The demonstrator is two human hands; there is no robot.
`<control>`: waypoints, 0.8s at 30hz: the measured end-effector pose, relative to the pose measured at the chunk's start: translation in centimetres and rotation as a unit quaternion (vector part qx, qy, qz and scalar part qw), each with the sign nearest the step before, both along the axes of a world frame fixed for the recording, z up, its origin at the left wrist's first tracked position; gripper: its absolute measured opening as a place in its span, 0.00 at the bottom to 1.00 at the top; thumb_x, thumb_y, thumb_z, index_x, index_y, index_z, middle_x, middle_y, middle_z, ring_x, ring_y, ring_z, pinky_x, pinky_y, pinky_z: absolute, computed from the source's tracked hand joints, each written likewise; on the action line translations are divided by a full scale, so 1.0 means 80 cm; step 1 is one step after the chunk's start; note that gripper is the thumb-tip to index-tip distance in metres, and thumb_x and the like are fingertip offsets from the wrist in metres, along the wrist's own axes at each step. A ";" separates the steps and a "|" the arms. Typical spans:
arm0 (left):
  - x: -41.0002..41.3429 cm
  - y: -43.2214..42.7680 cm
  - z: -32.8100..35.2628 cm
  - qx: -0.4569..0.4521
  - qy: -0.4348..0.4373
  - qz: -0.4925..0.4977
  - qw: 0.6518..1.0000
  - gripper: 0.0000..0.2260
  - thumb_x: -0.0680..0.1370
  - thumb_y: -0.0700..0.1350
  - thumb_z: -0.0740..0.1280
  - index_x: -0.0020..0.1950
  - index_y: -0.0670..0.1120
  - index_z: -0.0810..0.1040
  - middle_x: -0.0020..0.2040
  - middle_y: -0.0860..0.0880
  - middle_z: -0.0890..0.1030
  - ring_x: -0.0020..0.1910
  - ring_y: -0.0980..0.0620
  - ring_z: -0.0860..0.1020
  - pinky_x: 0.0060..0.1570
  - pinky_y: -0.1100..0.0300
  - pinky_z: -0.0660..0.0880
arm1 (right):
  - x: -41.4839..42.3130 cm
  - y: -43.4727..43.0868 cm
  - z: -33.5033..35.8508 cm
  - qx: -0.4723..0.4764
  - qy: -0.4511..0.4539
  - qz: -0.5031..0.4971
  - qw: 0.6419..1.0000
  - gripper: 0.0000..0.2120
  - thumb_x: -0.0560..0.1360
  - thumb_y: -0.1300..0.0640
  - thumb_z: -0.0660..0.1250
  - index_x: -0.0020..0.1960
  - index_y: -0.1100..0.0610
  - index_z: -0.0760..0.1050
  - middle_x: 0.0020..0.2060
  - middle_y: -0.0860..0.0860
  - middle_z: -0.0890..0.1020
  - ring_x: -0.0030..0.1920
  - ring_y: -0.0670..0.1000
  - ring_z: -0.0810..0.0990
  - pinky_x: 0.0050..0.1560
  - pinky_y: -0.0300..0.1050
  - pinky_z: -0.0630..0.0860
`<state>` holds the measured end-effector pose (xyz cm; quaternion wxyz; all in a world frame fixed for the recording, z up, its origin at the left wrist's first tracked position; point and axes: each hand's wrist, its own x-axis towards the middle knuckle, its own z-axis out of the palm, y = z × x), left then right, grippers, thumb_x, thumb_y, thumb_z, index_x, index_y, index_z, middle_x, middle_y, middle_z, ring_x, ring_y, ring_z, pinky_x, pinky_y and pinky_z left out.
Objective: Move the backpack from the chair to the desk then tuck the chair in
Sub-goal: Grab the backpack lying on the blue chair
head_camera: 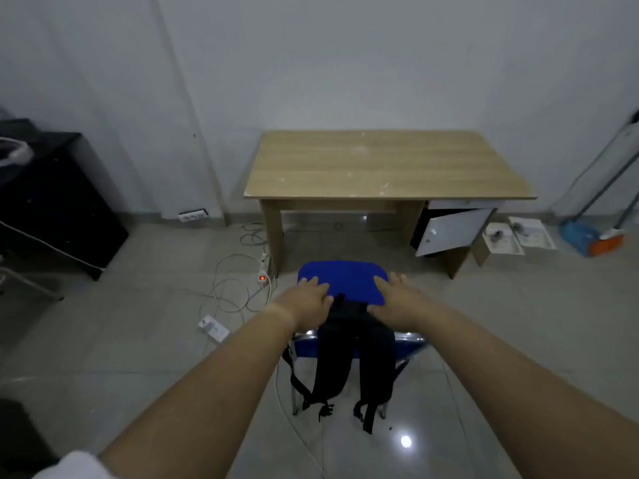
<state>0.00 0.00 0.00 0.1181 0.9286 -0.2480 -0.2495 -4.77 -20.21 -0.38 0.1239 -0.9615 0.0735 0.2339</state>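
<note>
Nearest to me, both forearms reach forward from the bottom corners, a bit of white sleeve [74, 464] showing at the lower left edge. My left hand [308, 299] and right hand [397, 299] are spread open, palms down, fingers extended, at either side of the top of the black backpack [352, 354]. Neither hand is closed on anything; I cannot tell how firmly they press on it. The backpack hangs on the back of the blue chair [342, 278], its shoulder straps dangling down the rear toward the floor, with loose strap ends near the chair's back legs. The chair's backrest is mostly hidden by the bag and my hands; only blue slivers and the seat show.

No writing is readable anywhere; the papers [518, 235] on the floor at the right are too blurred to make out.

The chair stands apart from the wooden desk [387, 164], with bare tiled floor between them and open knee room under the top. White cables and a power strip [263, 267] with a lit red switch lie just left of the chair, near the desk's left leg. The desk's white cabinet door [449, 231] hangs ajar at the right. A black cabinet [58, 198] stands at the far left, cut off by the edge, and a broom [601, 236] leans at the far right wall.
</note>
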 end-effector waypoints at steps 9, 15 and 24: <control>-0.031 -0.024 -0.092 0.111 0.047 -0.018 0.993 0.37 0.80 0.63 0.57 0.81 0.51 0.41 0.82 0.47 0.41 0.80 0.43 0.39 0.76 0.35 0.45 | -0.049 0.015 -0.092 -0.024 0.024 0.015 0.999 0.42 0.77 0.40 0.61 0.79 0.52 0.39 0.79 0.57 0.41 0.78 0.60 0.40 0.75 0.64 0.44; -0.037 -0.025 -0.113 0.091 -0.010 -0.013 0.996 0.35 0.81 0.60 0.59 0.81 0.50 0.45 0.82 0.45 0.47 0.80 0.41 0.40 0.76 0.34 0.43 | -0.059 0.024 -0.116 -0.064 -0.065 0.023 0.996 0.43 0.77 0.42 0.63 0.79 0.54 0.39 0.79 0.58 0.43 0.78 0.61 0.41 0.76 0.62 0.45; -0.029 -0.030 -0.116 0.113 -0.020 -0.041 0.993 0.33 0.82 0.58 0.59 0.81 0.49 0.47 0.81 0.44 0.53 0.80 0.39 0.45 0.74 0.31 0.44 | -0.051 0.023 -0.110 -0.100 -0.043 0.024 0.994 0.46 0.74 0.44 0.68 0.79 0.53 0.43 0.79 0.56 0.47 0.78 0.59 0.44 0.77 0.61 0.47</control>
